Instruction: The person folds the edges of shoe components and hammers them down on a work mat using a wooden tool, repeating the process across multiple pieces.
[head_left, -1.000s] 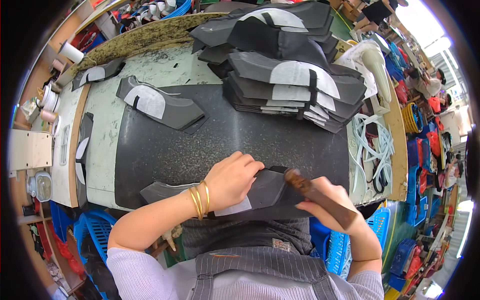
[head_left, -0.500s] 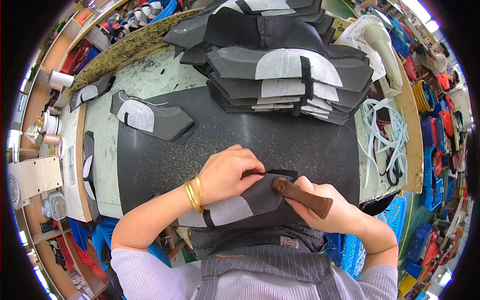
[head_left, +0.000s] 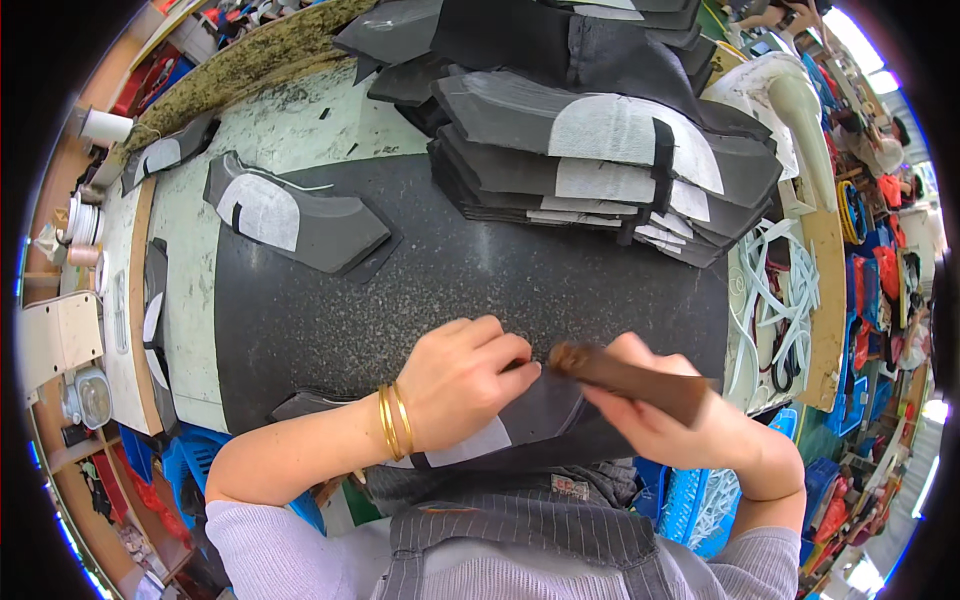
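My left hand (head_left: 462, 385), with gold bangles at the wrist, is closed in a pinch at the far edge of a dark grey sheet-material piece (head_left: 543, 412) bearing a white patch (head_left: 475, 442). This piece lies at the near edge of the black work mat (head_left: 330, 325), partly under my left hand and forearm. To the right, my right hand (head_left: 665, 435) is wrapped round a brown-handled hammer (head_left: 640, 380). Motion blurs the hammer; its rounded end is close to my left fingertips, over the piece's far edge. Whether it touches the piece, I cannot tell.
Beyond my hands stands a stack of similar grey pieces (head_left: 500, 150) with white patches. Another grey piece (head_left: 345, 230) lies on the mat's left side. Pale straps (head_left: 785, 285) are heaped at right, thread spools (head_left: 105, 127) stand at left, and blue baskets (head_left: 705, 505) are below the table.
The hammer has swung and is now blurred, its handle lying flatter and farther right. My left hand has shifted slightly right along the piece's edge. The whole view has shifted a little.
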